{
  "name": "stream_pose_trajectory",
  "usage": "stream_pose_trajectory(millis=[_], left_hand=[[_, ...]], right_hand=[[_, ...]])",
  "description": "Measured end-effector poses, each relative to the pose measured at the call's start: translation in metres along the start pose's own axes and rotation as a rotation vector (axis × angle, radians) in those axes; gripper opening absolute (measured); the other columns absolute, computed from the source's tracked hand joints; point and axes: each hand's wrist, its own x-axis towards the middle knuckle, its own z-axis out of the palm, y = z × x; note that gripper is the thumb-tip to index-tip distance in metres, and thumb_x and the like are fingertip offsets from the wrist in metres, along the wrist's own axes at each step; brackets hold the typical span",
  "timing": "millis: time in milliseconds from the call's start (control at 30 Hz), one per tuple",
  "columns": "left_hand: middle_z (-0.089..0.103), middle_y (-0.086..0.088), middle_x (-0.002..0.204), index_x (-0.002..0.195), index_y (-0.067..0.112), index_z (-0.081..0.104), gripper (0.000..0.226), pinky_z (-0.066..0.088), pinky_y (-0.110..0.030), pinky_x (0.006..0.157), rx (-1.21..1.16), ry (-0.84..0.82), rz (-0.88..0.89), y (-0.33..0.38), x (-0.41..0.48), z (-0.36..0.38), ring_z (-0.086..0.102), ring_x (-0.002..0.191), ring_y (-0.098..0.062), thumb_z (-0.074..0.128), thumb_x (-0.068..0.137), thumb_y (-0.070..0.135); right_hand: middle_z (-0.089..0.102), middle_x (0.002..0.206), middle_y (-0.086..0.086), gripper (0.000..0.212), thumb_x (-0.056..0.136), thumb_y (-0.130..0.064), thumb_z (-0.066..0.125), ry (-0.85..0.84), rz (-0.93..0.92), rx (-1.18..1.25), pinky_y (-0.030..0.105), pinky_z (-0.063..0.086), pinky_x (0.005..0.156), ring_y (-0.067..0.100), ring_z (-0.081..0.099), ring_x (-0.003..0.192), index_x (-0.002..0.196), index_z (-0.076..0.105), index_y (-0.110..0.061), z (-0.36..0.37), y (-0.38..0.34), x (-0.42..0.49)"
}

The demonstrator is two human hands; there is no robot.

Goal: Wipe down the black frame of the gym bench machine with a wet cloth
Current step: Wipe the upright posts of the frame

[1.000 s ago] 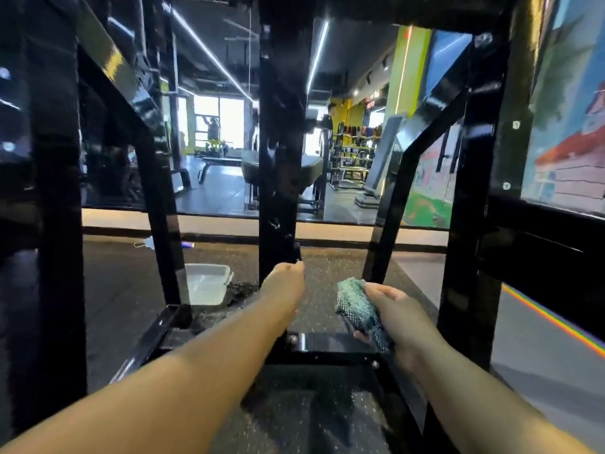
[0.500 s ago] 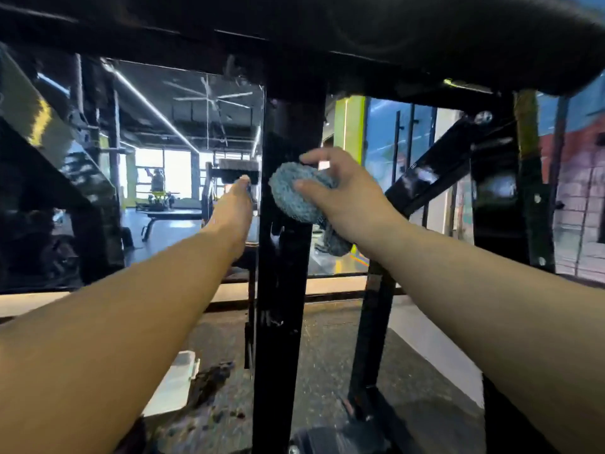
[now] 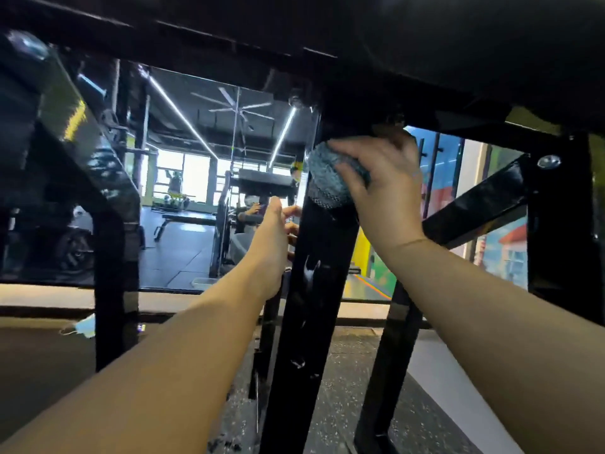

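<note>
A glossy black upright post (image 3: 311, 309) of the bench frame rises through the middle of the view to a dark crossbeam (image 3: 360, 70) overhead. My right hand (image 3: 389, 188) grips a balled blue-grey cloth (image 3: 330, 178) and presses it against the top of the post, just under the crossbeam. Wet streaks shine lower on the post. My left hand (image 3: 271, 244) holds the post's left edge at mid height, its fingers wrapped behind the post and mostly hidden.
More black frame members stand at the left (image 3: 111, 283) and right (image 3: 559, 217), with a diagonal brace (image 3: 474, 204) between. A wall mirror (image 3: 196, 178) behind reflects the gym. A face mask (image 3: 82, 327) lies on the speckled rubber floor (image 3: 347, 388).
The view tilted up from the frame's base. My right hand carried the cloth from low beside the post up to its top. My left hand rose along the post's left edge.
</note>
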Motion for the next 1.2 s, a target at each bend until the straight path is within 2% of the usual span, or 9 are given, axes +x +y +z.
stream_pose_trajectory(millis=[100,167,267,500,633,767,933,1100,1200], left_hand=[[0.050,-0.005,0.090,0.091,0.026,0.056,0.053,0.035,-0.025,0.064,-0.037,0.006,-0.004,0.002,-0.002,-0.004,0.047,0.076,-0.012,0.010,0.100,0.051],[0.053,-0.003,0.091,0.091,0.027,0.056,0.052,0.036,-0.026,0.067,-0.031,0.018,0.019,0.004,0.000,-0.006,0.049,0.077,-0.011,0.011,0.100,0.051],[0.052,0.007,0.083,0.087,0.032,0.054,0.047,0.037,-0.022,0.065,-0.007,0.063,0.051,0.002,0.000,-0.005,0.048,0.073,-0.002,0.012,0.100,0.049],[0.053,-0.008,0.092,0.087,0.026,0.054,0.049,0.045,-0.011,0.052,-0.083,0.080,0.096,-0.011,0.008,0.005,0.054,0.071,-0.007,0.014,0.099,0.050],[0.047,-0.008,0.101,0.086,0.025,0.054,0.052,0.043,-0.015,0.056,-0.103,0.060,0.124,-0.012,0.013,-0.002,0.046,0.080,-0.015,0.011,0.099,0.050],[0.060,-0.001,0.107,0.096,0.029,0.059,0.051,0.041,-0.026,0.077,-0.144,0.049,0.104,-0.019,0.013,-0.011,0.054,0.095,-0.015,0.013,0.098,0.053],[0.054,-0.013,0.124,0.106,0.030,0.060,0.057,0.039,-0.038,0.092,-0.127,0.039,0.029,-0.010,0.007,-0.011,0.049,0.109,-0.023,0.010,0.097,0.056],[0.051,-0.011,0.105,0.096,0.031,0.058,0.055,0.039,-0.027,0.068,-0.123,0.037,0.047,-0.008,0.006,-0.007,0.047,0.090,-0.021,0.007,0.099,0.051],[0.053,-0.010,0.104,0.097,0.032,0.059,0.055,0.039,-0.026,0.068,-0.157,0.046,0.065,-0.014,0.012,-0.007,0.048,0.090,-0.019,0.008,0.099,0.051]], right_hand=[[0.055,0.132,0.017,0.040,0.090,-0.003,0.049,-0.065,-0.154,-0.078,0.029,0.023,0.113,0.041,0.042,0.127,0.129,0.057,-0.008,0.023,0.016,-0.016],[0.030,0.150,0.016,0.047,0.099,-0.027,0.038,-0.164,-0.235,-0.199,0.046,0.016,0.117,0.036,0.018,0.142,0.143,0.033,-0.009,0.029,0.019,-0.033],[0.011,0.156,0.009,0.070,0.097,-0.059,0.024,-0.245,-0.275,-0.332,0.044,-0.004,0.120,0.025,-0.007,0.147,0.148,0.019,-0.011,0.037,0.015,-0.060],[0.042,0.146,0.016,0.043,0.089,-0.012,0.037,-0.069,-0.268,-0.151,0.047,0.016,0.118,0.042,0.017,0.139,0.129,0.052,-0.014,0.026,0.026,0.004],[0.031,0.151,0.016,0.049,0.094,-0.017,0.038,-0.016,-0.297,-0.268,0.052,0.014,0.117,0.044,0.018,0.140,0.143,0.034,-0.016,0.037,0.020,0.014],[0.011,0.159,0.004,0.057,0.098,-0.046,0.031,-0.305,-0.421,-0.296,0.043,-0.002,0.119,0.029,-0.002,0.147,0.149,0.021,-0.023,0.041,0.021,-0.076],[-0.012,0.160,0.002,0.057,0.101,-0.042,0.022,-0.468,-0.675,-0.472,0.041,-0.005,0.120,0.026,-0.011,0.147,0.153,0.005,-0.024,0.032,0.037,-0.110],[0.014,0.155,0.018,0.057,0.099,-0.039,0.033,-0.145,-0.241,-0.421,0.048,0.008,0.118,0.039,0.004,0.142,0.148,0.024,-0.010,0.024,0.025,-0.011],[0.012,0.157,0.013,0.063,0.100,-0.045,0.029,-0.107,-0.245,-0.385,0.047,0.006,0.119,0.037,0.005,0.144,0.149,0.017,-0.008,0.042,0.012,-0.017]])
